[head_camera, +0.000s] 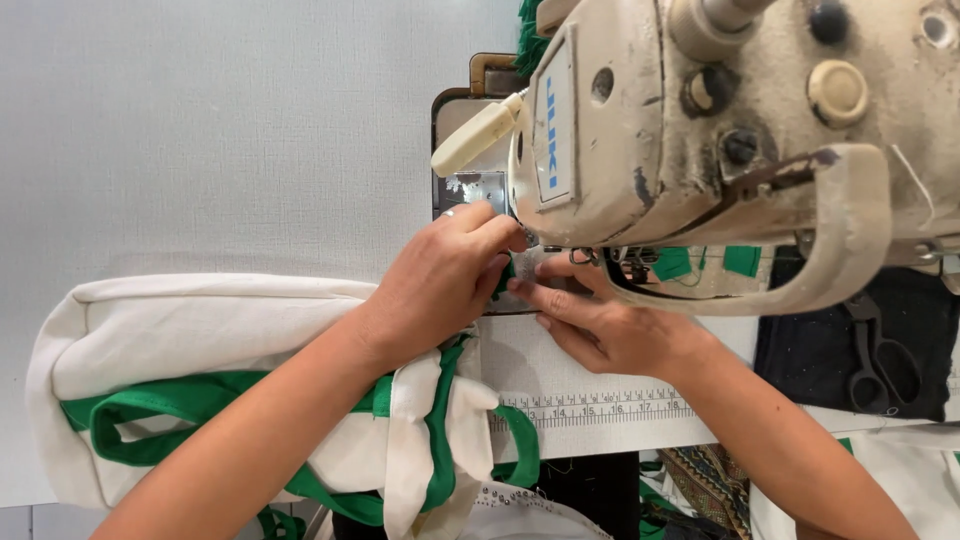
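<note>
Pinching green strap (505, 275) under sewing machine (720, 130): left hand (445, 285), right hand (600, 325) fingers.

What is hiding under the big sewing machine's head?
Under the sewing machine, both hands' fingers pinch a bit of green strap on the metal plate. The needle itself is covered by the machine.
</note>
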